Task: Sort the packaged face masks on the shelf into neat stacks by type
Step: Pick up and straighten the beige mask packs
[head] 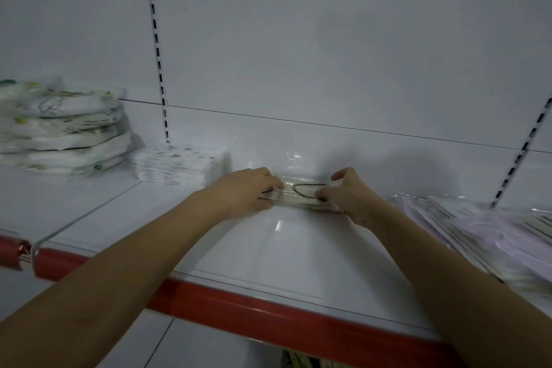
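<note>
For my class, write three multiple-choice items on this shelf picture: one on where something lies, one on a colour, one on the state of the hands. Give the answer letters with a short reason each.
1. Where does the loose pile of pale purple mask packs lie?
A. At the right end of the shelf
B. At the far left
C. Under the shelf

2. What colour is the shelf's front edge strip?
A. Blue
B. Red
C. Yellow

3. What are the left hand and right hand doing?
A. Hanging idle
B. Lifting the tall stack
C. Each has a grip on one end of the clear-wrapped mask packs

Answers:
1 A, the purple packs sprawl beside the right forearm.
2 B, the strip is plainly red.
3 C, fingers curl round both ends of the packs on the white shelf.
</note>
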Demonstrator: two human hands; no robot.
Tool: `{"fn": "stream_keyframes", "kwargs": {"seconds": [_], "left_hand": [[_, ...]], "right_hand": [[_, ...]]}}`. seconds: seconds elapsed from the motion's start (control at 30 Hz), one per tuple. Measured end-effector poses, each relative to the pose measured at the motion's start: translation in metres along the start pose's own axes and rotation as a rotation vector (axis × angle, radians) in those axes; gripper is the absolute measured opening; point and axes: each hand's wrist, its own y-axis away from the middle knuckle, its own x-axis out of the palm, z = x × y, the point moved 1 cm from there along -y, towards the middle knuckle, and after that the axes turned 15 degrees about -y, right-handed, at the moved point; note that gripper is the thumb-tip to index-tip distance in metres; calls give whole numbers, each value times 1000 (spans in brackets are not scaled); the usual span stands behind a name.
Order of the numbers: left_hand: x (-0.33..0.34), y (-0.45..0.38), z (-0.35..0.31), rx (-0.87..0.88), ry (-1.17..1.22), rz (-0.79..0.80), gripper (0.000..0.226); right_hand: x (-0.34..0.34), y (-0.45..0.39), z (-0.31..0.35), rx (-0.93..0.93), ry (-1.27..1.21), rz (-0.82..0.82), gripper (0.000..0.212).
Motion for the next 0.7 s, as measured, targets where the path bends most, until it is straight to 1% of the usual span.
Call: {"fn": "stream_keyframes", "kwargs": {"seconds": [0.07,0.1,0.13,0.2,0.23,0.3,0.37,0.5,0.7], "left_hand": [[3,-3,3,-16,-37,3,37],[6,-5,5,-23,-47,-5,36],[10,-5,7,-28,-60,-24,36],[18,-5,10,-58,-81,-71,42],[22,-5,11,-82,-59,-85,47],[27,-6,12,-113,65,-67,55],[30,-8,11,-109,164,-23,54],[33,-7,14,-125,161,-9,50],[35,-9,17,-80,208,-53,44]], "right_hand": [[5,3,2,-27,20,5,44],[8,4,4,-45,65,29,45],[8,5,5,-71,175,62,51],[5,8,9,-146,481,124,72],[3,9,10,-182,575,146,81],[0,11,9,-225,648,194,91],[-2,10,6,-241,663,219,86],[-2,9,5,-230,668,201,61],[-1,7,4,-215,708,196,54]]}}
